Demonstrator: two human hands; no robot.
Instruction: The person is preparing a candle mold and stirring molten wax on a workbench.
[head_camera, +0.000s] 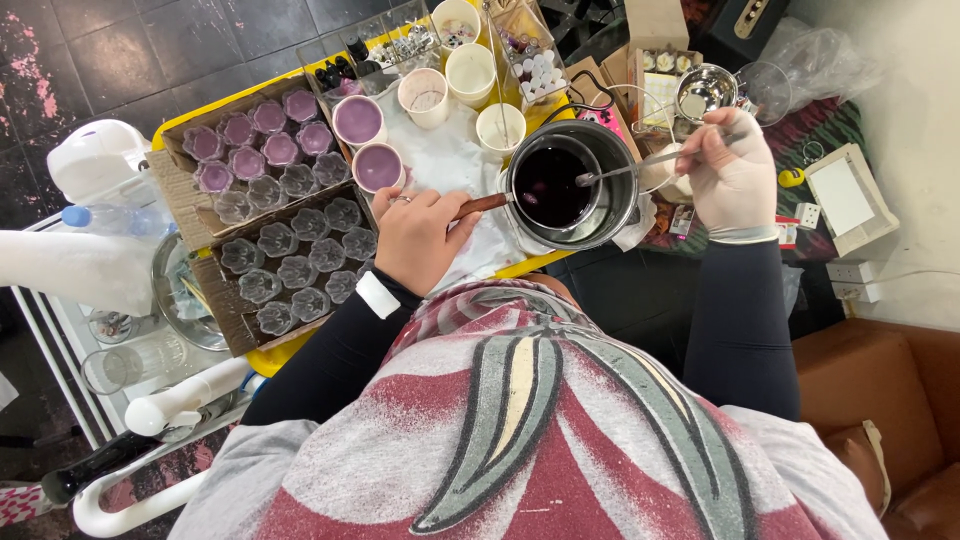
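Observation:
My left hand (420, 235), bare with a ring and a white wristband, grips the wooden handle (483, 205) of a small pan of dark purple liquid (550, 185). The pan sits inside a larger steel pot (622, 200). My right hand (735, 175), in a white glove, holds a metal spoon (625, 168) whose bowl dips into the purple liquid.
Two cardboard trays (215, 290) hold several small glass moulds, the far ones filled purple (270, 135). Two cups of lilac wax (358, 120) and several white cups (470, 72) stand on a white cloth over the yellow table (265, 360). A steel bowl (705, 90) sits at right.

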